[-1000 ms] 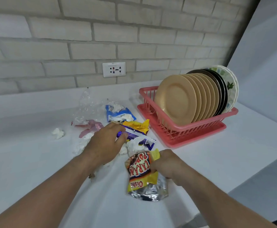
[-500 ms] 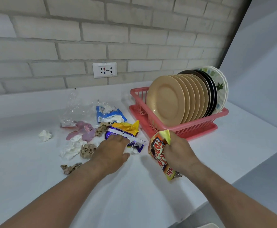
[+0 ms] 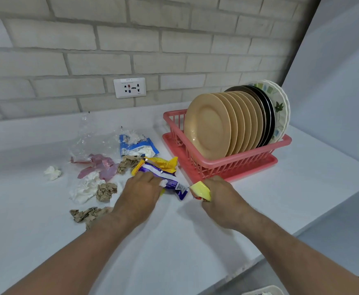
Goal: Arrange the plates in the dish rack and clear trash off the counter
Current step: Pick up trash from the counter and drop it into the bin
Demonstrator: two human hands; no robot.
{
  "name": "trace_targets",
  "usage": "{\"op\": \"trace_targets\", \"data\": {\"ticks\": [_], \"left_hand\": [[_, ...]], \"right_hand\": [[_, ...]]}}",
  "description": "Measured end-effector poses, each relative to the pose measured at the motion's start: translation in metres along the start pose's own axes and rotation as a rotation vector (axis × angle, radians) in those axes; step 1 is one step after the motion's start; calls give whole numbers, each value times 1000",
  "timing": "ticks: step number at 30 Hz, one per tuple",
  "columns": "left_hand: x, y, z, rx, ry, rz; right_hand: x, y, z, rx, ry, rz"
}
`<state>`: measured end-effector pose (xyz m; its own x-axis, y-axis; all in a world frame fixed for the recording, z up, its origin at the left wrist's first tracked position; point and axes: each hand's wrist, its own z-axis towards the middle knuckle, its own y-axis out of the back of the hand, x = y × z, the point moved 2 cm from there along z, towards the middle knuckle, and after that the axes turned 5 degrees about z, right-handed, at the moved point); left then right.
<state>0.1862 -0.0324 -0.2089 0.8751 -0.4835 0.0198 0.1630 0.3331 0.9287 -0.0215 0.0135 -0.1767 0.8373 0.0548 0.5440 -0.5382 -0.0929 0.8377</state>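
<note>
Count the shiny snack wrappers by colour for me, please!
Blue wrapper: 1
Yellow wrapper: 1
Purple wrapper, under the left hand: 1
Red-and-yellow bag, held in the right hand: 1
Total: 4

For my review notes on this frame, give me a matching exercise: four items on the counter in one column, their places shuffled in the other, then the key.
Things
1. tan plates
2. snack bag
3. purple wrapper
4. white tissue ball

Places
A. gripped in the right hand
B. alone on the counter, farthest left
C. upright in the pink dish rack
D. partly under the left hand

Pairs: 1-C, 2-A, 3-D, 4-B
</note>
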Motion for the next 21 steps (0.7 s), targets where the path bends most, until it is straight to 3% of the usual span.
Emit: {"op": "trace_targets", "data": {"ticks": [3,10,17,21], "left_hand": [[3,13,2,-30,128,-279],[9,39,9,-123,184,-309],[26,32,1,27,289,-283],[39,24,-11,145,397,-234]], "right_hand": [[-3,-1,0,-1,-38,15],[1,-2,1,-21,-7,106],[19,-21,31,-126,-9,-110],[24,-41,49,-79,-46,-136]]}}
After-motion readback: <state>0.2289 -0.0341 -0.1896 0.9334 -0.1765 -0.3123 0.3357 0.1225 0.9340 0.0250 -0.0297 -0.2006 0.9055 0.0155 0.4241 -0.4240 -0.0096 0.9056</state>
